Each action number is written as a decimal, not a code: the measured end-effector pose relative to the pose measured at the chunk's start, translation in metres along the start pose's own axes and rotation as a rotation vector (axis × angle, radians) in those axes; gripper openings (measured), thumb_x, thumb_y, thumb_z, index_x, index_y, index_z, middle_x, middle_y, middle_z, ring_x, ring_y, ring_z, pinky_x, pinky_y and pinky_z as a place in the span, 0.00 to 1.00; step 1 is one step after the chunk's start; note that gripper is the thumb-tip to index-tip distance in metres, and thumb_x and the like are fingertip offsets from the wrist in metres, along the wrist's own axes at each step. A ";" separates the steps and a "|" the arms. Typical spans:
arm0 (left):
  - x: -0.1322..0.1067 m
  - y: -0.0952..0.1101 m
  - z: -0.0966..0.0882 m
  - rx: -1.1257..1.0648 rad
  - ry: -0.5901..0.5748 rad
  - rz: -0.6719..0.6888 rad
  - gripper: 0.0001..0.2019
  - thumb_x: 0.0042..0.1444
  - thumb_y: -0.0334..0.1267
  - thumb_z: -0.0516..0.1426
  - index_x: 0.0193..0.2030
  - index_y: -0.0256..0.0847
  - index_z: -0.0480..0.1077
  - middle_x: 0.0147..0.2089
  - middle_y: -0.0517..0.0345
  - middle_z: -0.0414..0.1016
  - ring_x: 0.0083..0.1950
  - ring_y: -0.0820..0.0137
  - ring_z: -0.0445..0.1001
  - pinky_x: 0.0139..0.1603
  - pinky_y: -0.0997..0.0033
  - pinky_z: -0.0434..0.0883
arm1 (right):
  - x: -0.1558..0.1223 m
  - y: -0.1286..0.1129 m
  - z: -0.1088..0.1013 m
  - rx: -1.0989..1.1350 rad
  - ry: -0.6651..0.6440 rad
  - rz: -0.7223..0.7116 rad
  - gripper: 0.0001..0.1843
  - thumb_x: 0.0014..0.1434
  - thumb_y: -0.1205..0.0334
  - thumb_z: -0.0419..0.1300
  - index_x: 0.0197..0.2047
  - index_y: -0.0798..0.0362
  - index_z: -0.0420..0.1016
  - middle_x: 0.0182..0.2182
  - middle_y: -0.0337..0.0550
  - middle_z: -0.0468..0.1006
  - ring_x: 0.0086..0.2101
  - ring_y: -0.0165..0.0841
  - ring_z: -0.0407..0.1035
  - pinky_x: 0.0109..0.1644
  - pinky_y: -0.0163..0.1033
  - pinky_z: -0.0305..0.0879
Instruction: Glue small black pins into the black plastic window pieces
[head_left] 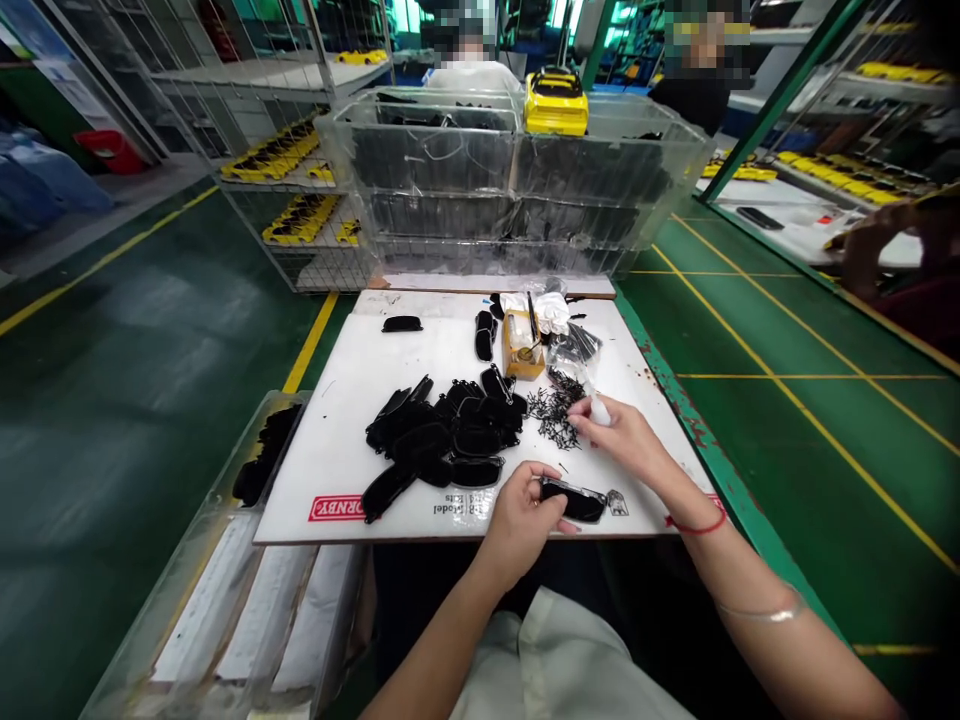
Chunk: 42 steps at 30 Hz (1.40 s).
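Observation:
My left hand is closed on a dark oblong plastic part with a clear rim, held just above the board's front edge. To its right, my right hand is closed round a small white bottle with a thin tip pointing up. Its thumb and fingertips reach the right side of a heap of tiny black pieces; whether they pinch one cannot be seen. Left of that heap lies a pile of similar dark oblong parts.
The white board also bears a yellow box with a thin stick, plastic bags and loose dark parts. Behind stand clear bins with a yellow model car body. A lower clear bin is at left.

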<state>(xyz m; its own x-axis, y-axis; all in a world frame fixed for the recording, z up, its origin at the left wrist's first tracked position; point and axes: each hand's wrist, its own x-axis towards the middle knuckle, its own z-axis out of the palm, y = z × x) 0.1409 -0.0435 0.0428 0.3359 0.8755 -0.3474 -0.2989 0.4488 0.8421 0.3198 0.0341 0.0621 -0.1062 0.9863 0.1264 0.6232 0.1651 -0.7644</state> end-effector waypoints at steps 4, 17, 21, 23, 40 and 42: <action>-0.017 0.000 0.001 -0.007 -0.024 -0.070 0.12 0.50 0.32 0.58 0.43 0.36 0.67 0.29 0.64 0.64 0.28 0.78 0.69 0.33 0.71 0.76 | -0.032 0.003 0.001 0.010 -0.209 0.133 0.11 0.57 0.53 0.57 0.34 0.52 0.73 0.22 0.34 0.71 0.22 0.28 0.63 0.25 0.33 0.60; -0.028 0.011 -0.006 0.080 0.058 -0.070 0.13 0.55 0.45 0.57 0.36 0.34 0.68 0.32 0.60 0.64 0.31 0.77 0.70 0.31 0.76 0.77 | -0.036 -0.015 0.019 -0.176 -0.209 0.022 0.08 0.58 0.59 0.54 0.29 0.52 0.66 0.24 0.41 0.71 0.27 0.34 0.66 0.33 0.38 0.62; -0.025 0.015 -0.005 0.097 0.061 -0.047 0.14 0.56 0.47 0.55 0.36 0.35 0.69 0.32 0.62 0.64 0.25 0.80 0.69 0.25 0.80 0.74 | -0.041 -0.025 0.010 0.358 -0.316 0.298 0.11 0.56 0.53 0.58 0.33 0.54 0.68 0.24 0.39 0.73 0.23 0.30 0.66 0.27 0.34 0.63; -0.023 0.017 -0.003 0.098 0.061 -0.033 0.15 0.56 0.48 0.56 0.38 0.35 0.68 0.30 0.63 0.64 0.24 0.81 0.68 0.24 0.79 0.74 | -0.047 -0.030 0.007 0.649 -0.302 0.414 0.15 0.52 0.51 0.63 0.32 0.54 0.68 0.26 0.41 0.74 0.25 0.29 0.66 0.27 0.33 0.62; -0.024 0.021 0.008 0.192 0.047 0.063 0.14 0.57 0.48 0.54 0.34 0.37 0.69 0.30 0.62 0.70 0.21 0.78 0.71 0.20 0.79 0.73 | -0.068 -0.036 0.007 0.834 -0.233 0.498 0.15 0.52 0.52 0.66 0.34 0.55 0.71 0.23 0.35 0.65 0.21 0.22 0.56 0.24 0.30 0.51; -0.024 0.021 0.008 0.235 0.065 0.067 0.14 0.57 0.48 0.54 0.34 0.37 0.69 0.29 0.63 0.69 0.21 0.78 0.71 0.20 0.80 0.72 | -0.069 -0.034 0.006 0.798 -0.243 0.484 0.14 0.53 0.52 0.66 0.35 0.54 0.72 0.23 0.35 0.65 0.22 0.23 0.56 0.24 0.31 0.51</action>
<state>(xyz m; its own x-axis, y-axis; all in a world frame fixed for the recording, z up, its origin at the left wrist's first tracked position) 0.1331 -0.0566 0.0725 0.2619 0.9149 -0.3074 -0.0997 0.3424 0.9342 0.3010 -0.0400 0.0753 -0.1898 0.9049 -0.3810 -0.0590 -0.3978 -0.9156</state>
